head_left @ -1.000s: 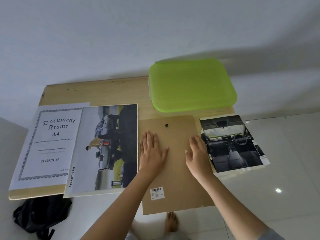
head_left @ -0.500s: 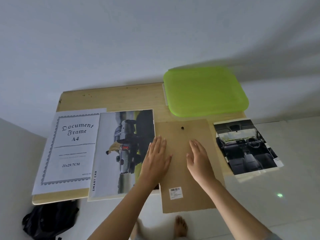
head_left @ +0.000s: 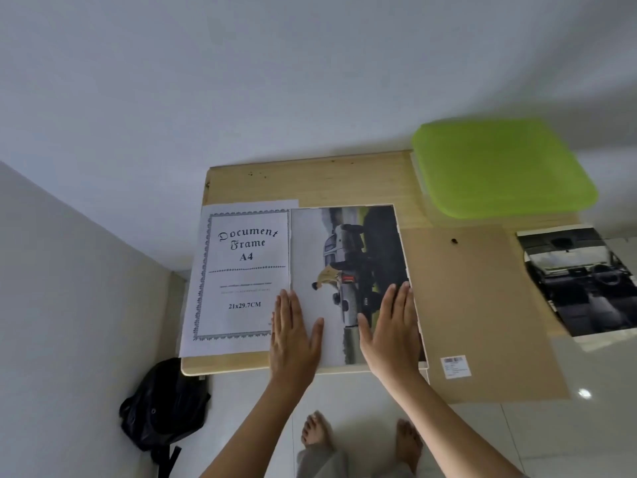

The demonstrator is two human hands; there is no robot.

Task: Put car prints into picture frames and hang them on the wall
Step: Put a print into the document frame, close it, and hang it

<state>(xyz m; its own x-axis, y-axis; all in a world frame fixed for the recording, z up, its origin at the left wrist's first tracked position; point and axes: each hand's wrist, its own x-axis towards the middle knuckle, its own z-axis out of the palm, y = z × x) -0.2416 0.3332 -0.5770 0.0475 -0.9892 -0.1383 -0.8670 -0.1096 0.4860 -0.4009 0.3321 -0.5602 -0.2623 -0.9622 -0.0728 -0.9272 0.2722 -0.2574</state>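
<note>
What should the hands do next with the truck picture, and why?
Probably lift the truck print by its edges: the left hand and right hand lie flat at its two sides, and the brown backing board lies right beside it.

A lime-green lid is seen on the pale wooden tabletop; the white sheet is bordered in an ornate black pattern; the backing board is brown.
</note>
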